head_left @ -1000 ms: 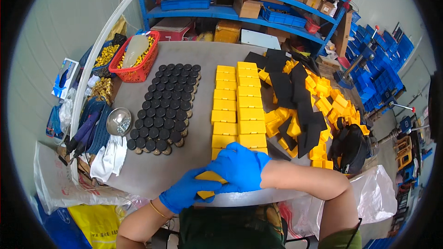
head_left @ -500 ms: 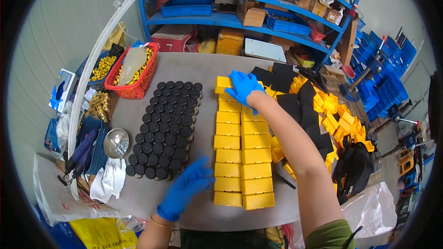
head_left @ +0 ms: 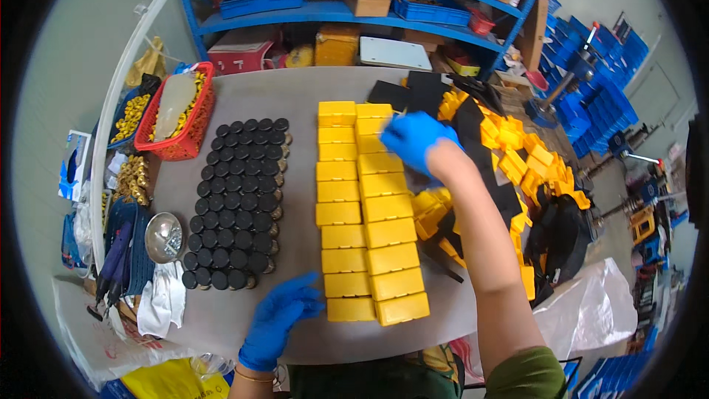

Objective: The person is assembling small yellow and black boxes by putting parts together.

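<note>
Two long columns of shut yellow plastic boxes lie on the grey table (head_left: 295, 96), a left column (head_left: 338, 192) and a right column (head_left: 389, 233). My right hand (head_left: 413, 140), in a blue glove, reaches over the far part of the right column, fingers curled down on the boxes there. Whether it grips anything is hidden. My left hand (head_left: 281, 318), also in a blue glove, rests with spread fingers on the table near the front edge. It sits just left of the nearest yellow box (head_left: 349, 309).
A block of several black round caps (head_left: 233, 199) stands left of the boxes. A red basket (head_left: 177, 122) and a metal bowl (head_left: 164, 236) sit at the left edge. Loose yellow and black parts (head_left: 517, 155) are piled on the right, with blue shelving (head_left: 354, 7) behind.
My right hand has gone from the near end of the columns to their far end. The left hand has stayed by the front edge, now beside the nearest box.
</note>
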The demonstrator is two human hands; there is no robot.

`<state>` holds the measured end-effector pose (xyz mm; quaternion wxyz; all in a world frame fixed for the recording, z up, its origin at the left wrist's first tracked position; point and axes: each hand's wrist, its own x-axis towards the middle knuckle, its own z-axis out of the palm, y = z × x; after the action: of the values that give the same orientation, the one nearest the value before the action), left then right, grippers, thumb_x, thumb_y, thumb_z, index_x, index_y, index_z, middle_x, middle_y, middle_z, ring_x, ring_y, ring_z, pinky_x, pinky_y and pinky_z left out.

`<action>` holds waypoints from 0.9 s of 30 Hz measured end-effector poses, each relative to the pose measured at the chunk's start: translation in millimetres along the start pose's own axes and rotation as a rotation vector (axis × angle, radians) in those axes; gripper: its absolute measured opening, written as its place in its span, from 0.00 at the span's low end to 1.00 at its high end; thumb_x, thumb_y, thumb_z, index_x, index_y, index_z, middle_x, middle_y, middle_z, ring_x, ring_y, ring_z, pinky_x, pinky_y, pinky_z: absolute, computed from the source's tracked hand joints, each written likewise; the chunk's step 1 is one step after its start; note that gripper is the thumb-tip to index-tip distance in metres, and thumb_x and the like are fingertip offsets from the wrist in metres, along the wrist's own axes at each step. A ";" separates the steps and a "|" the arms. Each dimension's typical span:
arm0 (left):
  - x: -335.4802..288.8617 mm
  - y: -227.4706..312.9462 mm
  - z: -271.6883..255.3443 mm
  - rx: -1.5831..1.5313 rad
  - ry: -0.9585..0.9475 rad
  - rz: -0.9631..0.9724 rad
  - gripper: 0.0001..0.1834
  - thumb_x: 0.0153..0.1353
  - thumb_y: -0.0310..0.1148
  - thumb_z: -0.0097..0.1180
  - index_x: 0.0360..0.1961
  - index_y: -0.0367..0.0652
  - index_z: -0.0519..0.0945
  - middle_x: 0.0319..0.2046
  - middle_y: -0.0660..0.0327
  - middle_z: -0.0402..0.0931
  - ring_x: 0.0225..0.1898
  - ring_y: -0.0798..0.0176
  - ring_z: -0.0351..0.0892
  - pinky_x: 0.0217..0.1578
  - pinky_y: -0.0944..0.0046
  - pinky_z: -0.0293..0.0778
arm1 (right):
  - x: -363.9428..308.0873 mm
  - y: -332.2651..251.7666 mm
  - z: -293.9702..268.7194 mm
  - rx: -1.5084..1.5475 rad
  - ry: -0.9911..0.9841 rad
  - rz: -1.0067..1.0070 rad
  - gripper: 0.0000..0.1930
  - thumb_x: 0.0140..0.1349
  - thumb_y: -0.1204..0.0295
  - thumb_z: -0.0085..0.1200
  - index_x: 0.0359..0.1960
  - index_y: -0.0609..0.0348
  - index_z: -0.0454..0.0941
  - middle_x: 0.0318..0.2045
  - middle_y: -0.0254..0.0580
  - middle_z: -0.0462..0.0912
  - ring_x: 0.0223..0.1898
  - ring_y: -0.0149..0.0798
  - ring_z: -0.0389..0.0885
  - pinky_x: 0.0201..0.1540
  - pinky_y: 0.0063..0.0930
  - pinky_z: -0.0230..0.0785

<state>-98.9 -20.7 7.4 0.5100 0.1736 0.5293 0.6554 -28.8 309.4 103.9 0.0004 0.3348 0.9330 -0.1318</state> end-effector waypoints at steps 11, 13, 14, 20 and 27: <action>7.8 -13.5 77.2 0.000 -0.337 -0.075 0.21 0.63 0.32 0.50 0.56 0.38 0.70 0.46 0.55 0.74 0.44 0.62 0.76 0.48 0.63 0.73 | -135.8 73.8 83.0 -0.246 -0.117 0.232 0.17 0.60 0.56 0.46 0.40 0.54 0.80 0.38 0.46 0.82 0.39 0.46 0.81 0.42 0.34 0.73; 12.3 -23.0 95.6 0.041 -0.355 -0.101 0.22 0.63 0.32 0.50 0.57 0.38 0.68 0.47 0.54 0.73 0.46 0.61 0.75 0.48 0.63 0.73 | -156.2 57.8 48.7 0.599 -0.027 0.455 0.15 0.59 0.59 0.51 0.36 0.56 0.80 0.26 0.44 0.82 0.26 0.38 0.81 0.28 0.30 0.74; 16.5 -30.6 110.8 -0.151 -0.309 -0.038 0.22 0.63 0.33 0.50 0.57 0.39 0.68 0.48 0.54 0.72 0.47 0.60 0.74 0.48 0.62 0.72 | -168.3 47.5 44.9 0.662 0.049 0.431 0.13 0.58 0.61 0.53 0.35 0.57 0.79 0.20 0.39 0.78 0.18 0.29 0.76 0.17 0.26 0.68; 42.3 -75.9 94.8 -0.021 -0.176 0.324 0.20 0.63 0.32 0.48 0.56 0.41 0.67 0.53 0.53 0.68 0.55 0.52 0.69 0.54 0.51 0.68 | -233.9 -8.3 61.3 0.607 0.046 -0.007 0.12 0.58 0.60 0.52 0.39 0.50 0.78 0.26 0.45 0.81 0.26 0.42 0.81 0.31 0.32 0.73; -0.4 -45.2 70.9 -0.681 -0.149 -0.041 0.24 0.66 0.37 0.42 0.60 0.38 0.60 0.59 0.50 0.62 0.59 0.48 0.63 0.55 0.39 0.65 | -200.3 65.3 121.0 -0.105 0.591 0.103 0.18 0.55 0.58 0.56 0.44 0.52 0.77 0.53 0.45 0.73 0.59 0.51 0.63 0.60 0.50 0.53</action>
<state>-22.4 11.9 -4.9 0.5889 0.0301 0.2450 0.7696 156.8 202.9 -11.1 -0.2473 0.4049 0.8801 0.0198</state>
